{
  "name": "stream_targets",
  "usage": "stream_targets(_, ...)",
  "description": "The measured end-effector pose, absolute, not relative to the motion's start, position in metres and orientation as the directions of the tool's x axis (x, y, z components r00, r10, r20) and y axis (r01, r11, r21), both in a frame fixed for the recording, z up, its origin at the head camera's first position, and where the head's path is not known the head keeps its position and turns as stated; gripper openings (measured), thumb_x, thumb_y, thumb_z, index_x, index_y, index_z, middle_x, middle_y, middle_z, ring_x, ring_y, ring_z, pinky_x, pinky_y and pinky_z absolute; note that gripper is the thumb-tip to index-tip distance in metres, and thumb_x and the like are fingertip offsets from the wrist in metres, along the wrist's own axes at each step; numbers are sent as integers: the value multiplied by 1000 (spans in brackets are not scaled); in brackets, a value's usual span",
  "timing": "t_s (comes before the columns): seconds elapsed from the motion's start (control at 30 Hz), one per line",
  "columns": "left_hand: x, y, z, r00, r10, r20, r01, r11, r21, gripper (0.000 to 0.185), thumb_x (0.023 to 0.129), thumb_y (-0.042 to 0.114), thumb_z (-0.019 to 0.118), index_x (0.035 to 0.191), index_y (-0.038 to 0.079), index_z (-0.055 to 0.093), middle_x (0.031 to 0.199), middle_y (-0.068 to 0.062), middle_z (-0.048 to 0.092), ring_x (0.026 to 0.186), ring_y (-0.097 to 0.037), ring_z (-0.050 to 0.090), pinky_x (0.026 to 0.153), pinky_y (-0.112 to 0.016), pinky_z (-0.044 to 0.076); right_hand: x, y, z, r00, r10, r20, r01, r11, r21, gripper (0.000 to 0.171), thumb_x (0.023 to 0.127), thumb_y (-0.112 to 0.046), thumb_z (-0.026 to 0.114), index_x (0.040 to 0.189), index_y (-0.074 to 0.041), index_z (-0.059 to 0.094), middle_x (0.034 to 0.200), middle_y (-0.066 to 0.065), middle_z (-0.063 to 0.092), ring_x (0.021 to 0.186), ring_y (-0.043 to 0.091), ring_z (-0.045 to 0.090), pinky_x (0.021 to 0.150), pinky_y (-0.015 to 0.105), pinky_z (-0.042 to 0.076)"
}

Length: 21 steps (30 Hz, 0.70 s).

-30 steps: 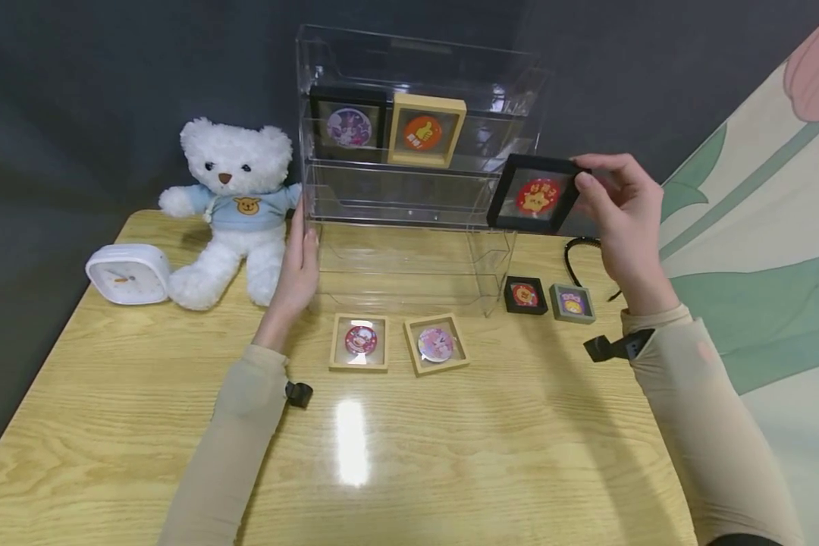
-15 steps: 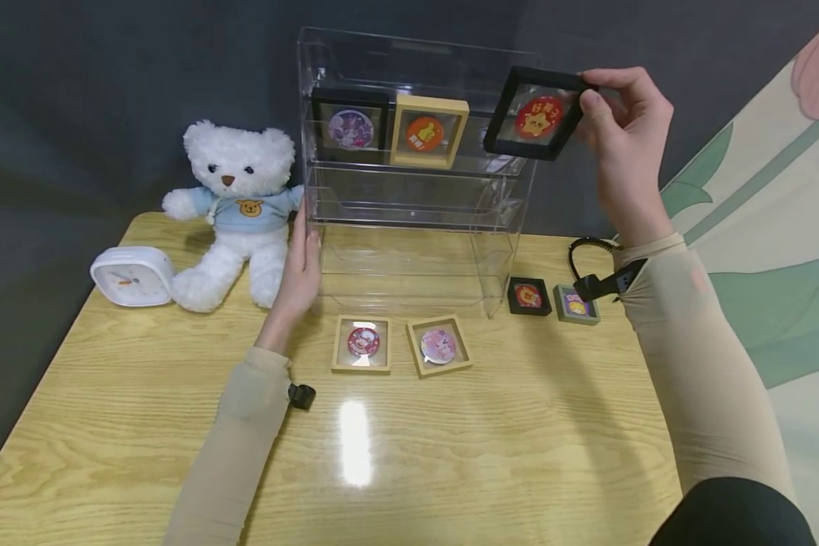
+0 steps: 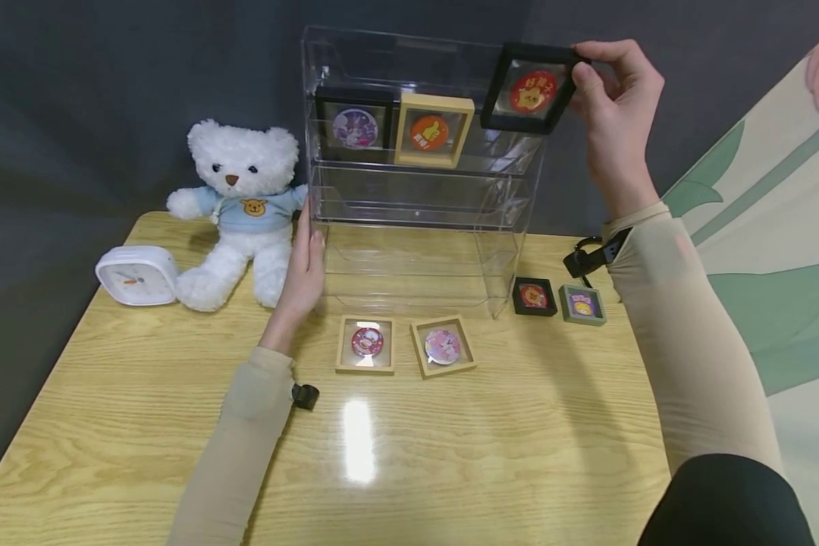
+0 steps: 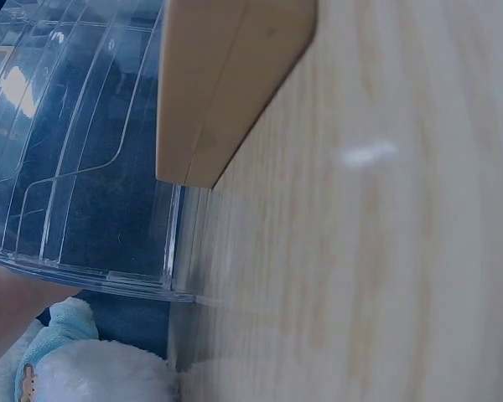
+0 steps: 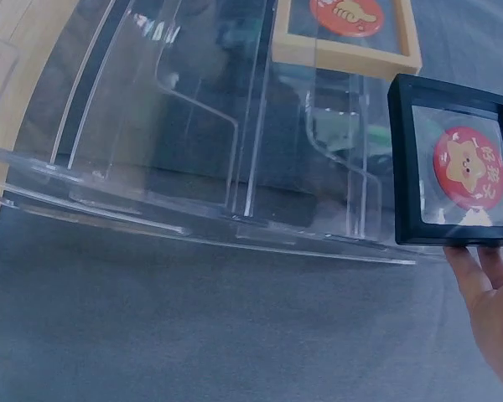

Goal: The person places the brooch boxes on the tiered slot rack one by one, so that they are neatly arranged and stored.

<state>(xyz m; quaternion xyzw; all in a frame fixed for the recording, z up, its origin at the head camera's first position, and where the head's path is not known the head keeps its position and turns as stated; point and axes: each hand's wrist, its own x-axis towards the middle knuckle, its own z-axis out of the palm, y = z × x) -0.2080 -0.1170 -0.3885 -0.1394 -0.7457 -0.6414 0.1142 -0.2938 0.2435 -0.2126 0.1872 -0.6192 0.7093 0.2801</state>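
A clear tiered display rack (image 3: 409,205) stands on the table. My left hand (image 3: 305,265) rests along its left side with straight fingers. By its right edge, my right hand (image 3: 621,106) pinches a square black display frame (image 3: 532,91) holding a red round badge with a yellow star. The frame is tilted and overlaps the rack's upper right in the head view. In the right wrist view, fingertips grip the black frame (image 5: 407,167) beside the rack. On the rack's upper tier stand a black frame with a purple badge (image 3: 355,127) and a light wood frame with a thumbs-up badge (image 3: 429,133).
Two light wood frames (image 3: 366,345) (image 3: 444,346) lie on the table before the rack. A small black frame (image 3: 535,296) and a small grey-green frame (image 3: 583,305) sit to its right. A white teddy bear (image 3: 242,174) and a white clock (image 3: 138,276) are at the left.
My right hand has raised the black frame from beside the rack's middle to its upper right. The left hand stays at the rack's side.
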Motion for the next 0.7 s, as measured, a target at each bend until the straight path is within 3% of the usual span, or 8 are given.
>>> stream_targets(0.23, -208, -116, -388, -936, 65, 346, 352, 146, 925, 58, 115, 3, 23, 170, -3, 5, 178, -16, 3, 163, -28, 6, 130, -28, 9, -302, 244, -220, -747, 149, 648, -654, 12, -757, 14, 101, 5, 66, 111, 2, 76, 114, 15, 68, 101, 25, 75, 96, 31, 61)
stream_targets(0.7, -208, -116, -388, -935, 60, 349, 354, 138, 925, 58, 115, 1, 22, 169, -4, 4, 178, -18, 2, 163, -29, 6, 130, -27, 11, -304, 234, -239, -753, 89, 652, -610, 279, -742, 18, 103, -2, 65, 116, -4, 78, 123, 5, 69, 115, 19, 71, 102, 29, 54)
